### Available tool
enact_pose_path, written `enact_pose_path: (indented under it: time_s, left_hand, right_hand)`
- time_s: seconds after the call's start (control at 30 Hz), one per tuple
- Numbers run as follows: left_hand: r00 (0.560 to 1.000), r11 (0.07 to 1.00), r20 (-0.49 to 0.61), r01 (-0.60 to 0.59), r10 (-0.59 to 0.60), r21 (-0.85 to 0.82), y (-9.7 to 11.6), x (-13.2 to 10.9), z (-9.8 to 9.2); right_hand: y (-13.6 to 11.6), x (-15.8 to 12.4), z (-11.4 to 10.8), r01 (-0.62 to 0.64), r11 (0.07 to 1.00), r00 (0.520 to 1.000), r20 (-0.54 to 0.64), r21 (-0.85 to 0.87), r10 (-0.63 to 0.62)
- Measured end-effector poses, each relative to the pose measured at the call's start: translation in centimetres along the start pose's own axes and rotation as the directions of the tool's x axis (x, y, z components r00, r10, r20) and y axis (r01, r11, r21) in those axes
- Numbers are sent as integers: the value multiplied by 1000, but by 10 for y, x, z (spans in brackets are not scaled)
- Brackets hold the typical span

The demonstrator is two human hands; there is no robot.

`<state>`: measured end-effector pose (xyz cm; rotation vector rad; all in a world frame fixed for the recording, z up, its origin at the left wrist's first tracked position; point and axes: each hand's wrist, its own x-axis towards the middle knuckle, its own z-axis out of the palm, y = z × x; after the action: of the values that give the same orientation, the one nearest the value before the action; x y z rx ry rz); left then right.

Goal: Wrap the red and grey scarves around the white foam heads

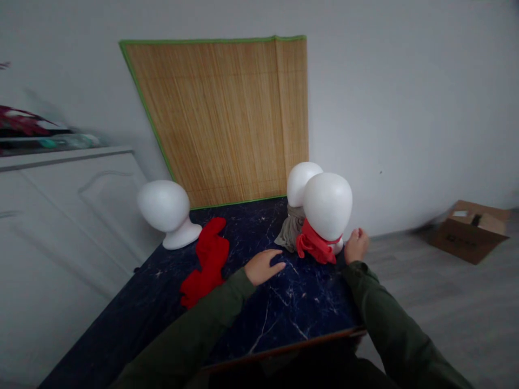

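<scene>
My left hand (pixel 263 266) hovers low over the dark blue marble-look table (pixel 292 313), fingers stretched toward a white foam head (pixel 327 206) that wears a red scarf (pixel 314 246) round its neck. My right hand (pixel 357 245) is curled loosely just right of that head's base, holding nothing that I can see. Behind it stands a second foam head (pixel 299 181) with a grey-beige scarf (pixel 290 232). A third bare foam head (pixel 166 210) stands at the table's left. A loose red cloth (pixel 207 262) lies between it and my left hand.
A bamboo mat with a green edge (pixel 227 119) leans on the wall behind the table. A white cabinet (pixel 60 216) stands at the left. A cardboard box (pixel 472 229) sits on the grey floor at the right.
</scene>
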<state>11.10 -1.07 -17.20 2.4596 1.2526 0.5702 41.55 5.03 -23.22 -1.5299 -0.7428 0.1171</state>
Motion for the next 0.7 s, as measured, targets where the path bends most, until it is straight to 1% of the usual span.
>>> enact_pose_path:
  time_s: [0.03,0.07,0.13,0.2,0.23,0.27,0.3,0.33,0.4,0.5,0.57,0.63,0.7]
  left_hand:
    - [999,999,-26,-22,20,-47,15,12,17]
    - [997,996,-78,-20,13,-89,28,25,36]
    - [976,986,-201,45,-78,-162,48,48,73]
    - [937,956,-277,144,-215,-255,59,67,106]
    - [911,938,-309,180,-273,-298,62,75,118]
    - [888,922,-338,198,-312,-333,64,82,128]
    - [869,914,-370,193,-327,-356,65,87,135]
    - [858,914,-403,167,-319,-369,65,90,139]
    - [848,922,-463,73,-258,-380,64,93,140]
    - [845,897,-517,-116,-136,-426,62,90,131]
    - [847,841,-526,-229,-75,-490,61,83,123]
    - [846,765,-528,-289,-78,-575,59,74,116]
    - [838,679,-527,-305,-142,-668,56,63,110]
  right_hand:
    - [5,5,4,3,1000,996,85,-12,-2]
    - [9,9,7,14,1000,986,168,-10,-12]
    - [15,11,11,40,999,948,317,-5,-36]
    - [19,11,14,74,997,904,421,14,-73]
    - [20,11,14,89,996,887,453,26,-91]
    - [20,11,14,101,994,873,475,38,-107]
    - [20,11,14,108,993,864,490,49,-118]
    - [20,11,15,110,992,858,499,59,-125]
    - [18,9,16,99,992,857,500,75,-123]
    - [15,7,18,65,993,877,469,103,-106]
    - [12,5,16,47,990,892,441,132,-101]
    - [11,5,12,40,985,903,417,169,-108]
    - [12,4,5,43,977,906,403,210,-127]
